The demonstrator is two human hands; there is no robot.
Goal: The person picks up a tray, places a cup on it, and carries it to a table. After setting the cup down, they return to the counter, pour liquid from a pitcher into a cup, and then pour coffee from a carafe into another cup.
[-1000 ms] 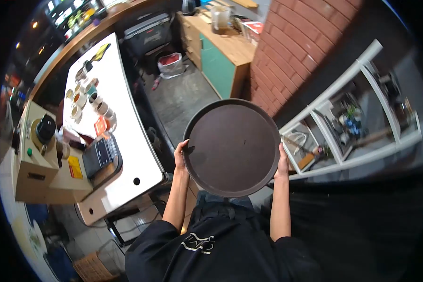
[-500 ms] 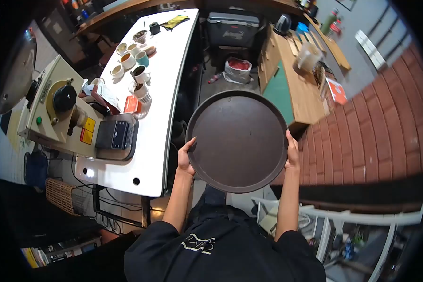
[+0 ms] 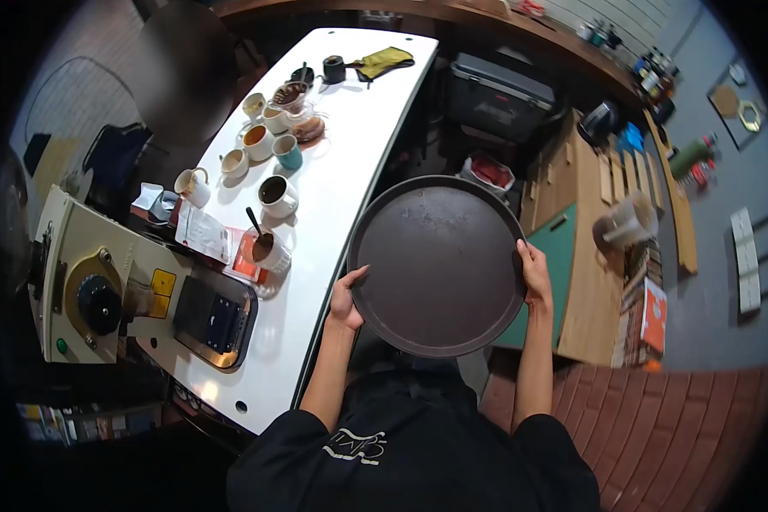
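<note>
A round dark brown serving tray (image 3: 439, 269) is held out in front of my body, bare on top with some pale scuffs near its far rim. My left hand (image 3: 347, 299) grips its left edge, thumb over the rim and fingers hidden underneath. On the opposite edge my right hand (image 3: 534, 273) holds it the same way. Left of the tray runs a white table (image 3: 333, 179). Several cups stand there, among them a white mug with dark contents (image 3: 277, 198), a teal cup (image 3: 288, 152) and a glass with a spoon (image 3: 270, 251).
A grinder (image 3: 94, 290) and a black scale (image 3: 213, 320) occupy the table's near left. A yellow cloth (image 3: 386, 61) lies at its far end. To the right is a wooden counter (image 3: 602, 299) with a plastic jug (image 3: 630, 220). Ahead are a grey cooler (image 3: 499, 96) and a bag-lined bin (image 3: 491, 171).
My view has turned and come further forward along the table, so the cups appear nearer. The tray stays in both hands, with the grip unchanged.
</note>
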